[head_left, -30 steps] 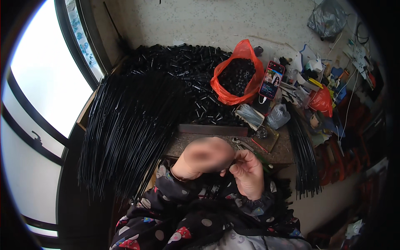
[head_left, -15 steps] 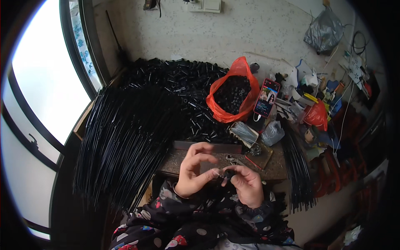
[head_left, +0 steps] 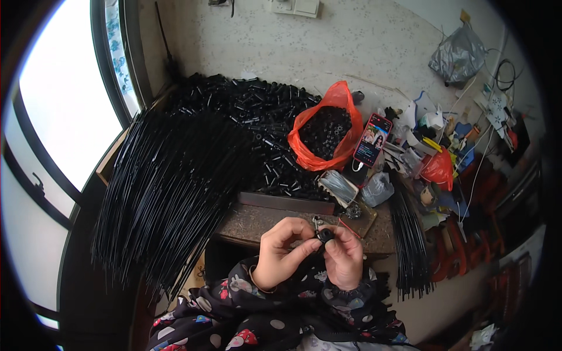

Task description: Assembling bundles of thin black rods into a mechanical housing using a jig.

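Observation:
Just over the near edge of the workbench, my right hand (head_left: pixel 344 257) pinches a small round black part with a hole in its middle (head_left: pixel 325 235) between thumb and fingers. My left hand (head_left: pixel 284 248) meets it from the other side, closed, with the thumb tip pressed at the part's left edge. Whether the left fingers also hold a smaller piece, I cannot make out. Behind the fingertips, a small metal tool (head_left: pixel 317 222) lies on the bench, partly hidden by my hands.
Black tubular pieces (head_left: pixel 263 126) heap behind a metal bar (head_left: pixel 287 203). A red plastic bag (head_left: pixel 301 155) holds small black parts. Long black rods (head_left: pixel 170 193) spread at left, more (head_left: pixel 413 251) at right. A phone (head_left: pixel 372 140) stands beside a tray of thin pale sticks (head_left: pixel 338 187).
My left fingers, raised and spread before, have closed in against the black part. The part now shows its round, holed face. The whole view has shifted slightly.

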`<state>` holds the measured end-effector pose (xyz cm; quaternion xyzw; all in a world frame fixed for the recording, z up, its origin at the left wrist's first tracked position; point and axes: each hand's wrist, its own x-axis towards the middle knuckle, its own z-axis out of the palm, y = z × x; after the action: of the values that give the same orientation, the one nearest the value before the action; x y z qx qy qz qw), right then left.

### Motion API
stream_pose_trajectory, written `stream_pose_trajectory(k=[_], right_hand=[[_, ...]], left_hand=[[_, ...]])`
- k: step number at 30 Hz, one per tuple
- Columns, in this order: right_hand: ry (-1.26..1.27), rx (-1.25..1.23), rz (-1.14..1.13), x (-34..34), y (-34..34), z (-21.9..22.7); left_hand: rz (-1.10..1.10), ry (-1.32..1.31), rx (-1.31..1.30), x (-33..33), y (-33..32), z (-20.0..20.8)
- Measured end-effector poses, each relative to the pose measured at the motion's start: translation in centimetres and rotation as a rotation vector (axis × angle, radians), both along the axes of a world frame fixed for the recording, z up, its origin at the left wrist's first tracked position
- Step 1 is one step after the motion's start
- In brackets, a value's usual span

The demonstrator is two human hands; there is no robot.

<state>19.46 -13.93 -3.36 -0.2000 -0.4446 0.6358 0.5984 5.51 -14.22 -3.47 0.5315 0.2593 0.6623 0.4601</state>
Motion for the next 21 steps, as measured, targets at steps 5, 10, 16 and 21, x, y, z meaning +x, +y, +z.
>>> stream_pose_trajectory(k=[5, 10, 16, 21], right_hand=[[-0.037, -0.02, 0.001, -0.2, 0.0, -0.1], [-0.209, 0.053, -0.019, 0.3, 0.1, -0.1], [-0.135, 0.015, 0.038, 0.3, 0.5, -1.6], [-0.352, 0.059, -0.056, -0.1, -0.5, -0.6]], left_hand=[[-0.099, 0.038, -0.033, -1.1, -0.5, 0.7], [0.077, 0.192, 0.045, -1.1, -1.2, 1.0], [0.237, 0.609, 0.335, -1.0, -0.7, 1.7], [-0.14, 0.329, 0.103, -0.8, -1.7, -1.0]])
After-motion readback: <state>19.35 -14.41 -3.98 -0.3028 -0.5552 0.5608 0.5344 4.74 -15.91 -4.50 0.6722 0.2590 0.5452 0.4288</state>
